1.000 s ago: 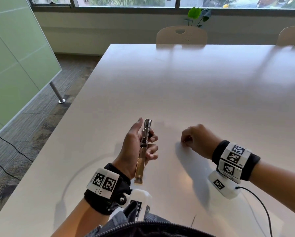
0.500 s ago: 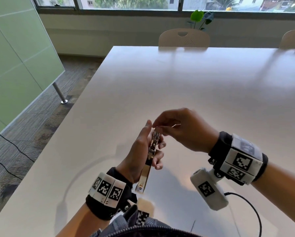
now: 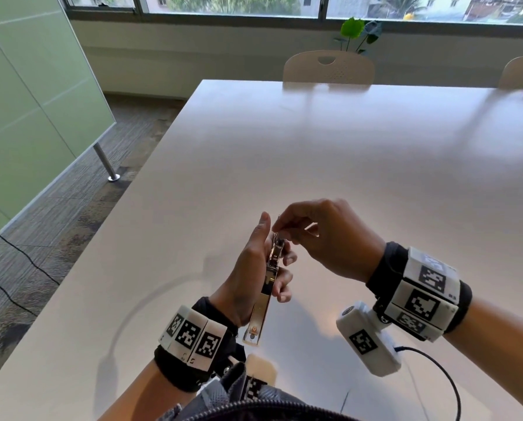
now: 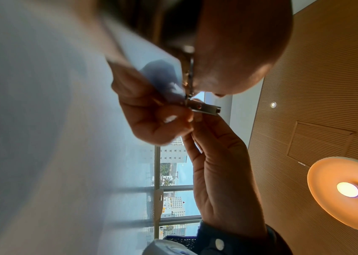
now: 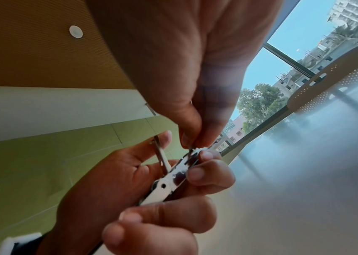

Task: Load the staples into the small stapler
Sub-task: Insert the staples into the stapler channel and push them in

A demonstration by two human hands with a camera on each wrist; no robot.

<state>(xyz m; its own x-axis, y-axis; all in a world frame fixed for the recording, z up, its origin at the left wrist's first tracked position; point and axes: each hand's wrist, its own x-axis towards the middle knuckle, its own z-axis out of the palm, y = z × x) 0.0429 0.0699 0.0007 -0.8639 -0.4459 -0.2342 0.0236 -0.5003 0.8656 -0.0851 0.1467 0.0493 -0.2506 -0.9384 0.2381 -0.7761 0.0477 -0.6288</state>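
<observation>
- Head view, left side: a green glass partition runs along the 9 o'clock edge above grey carpet, with black cables trailing over the floor.
- At 6 o'clock, the person's left hand is wrapped around the small stapler, fingers curled over its right side and thumb pointing to 12 o'clock. The metal stapler is held above the white table, its hinged top open and its brass-coloured tail pointing back toward the wrist band.
- Just right of it, the right hand pinches something small between thumb and fingertip at the stapler's 12 o'clock end; whether it is a strip of staples cannot be told from this view.
- Right wrist view: the pinching fingertips meet the tip of the open channel, where a pale sliver shows, while the left-hand fingers clasp the body below.
- At 12 o'clock across the table stand a beige chair and a potted plant below the window.
</observation>
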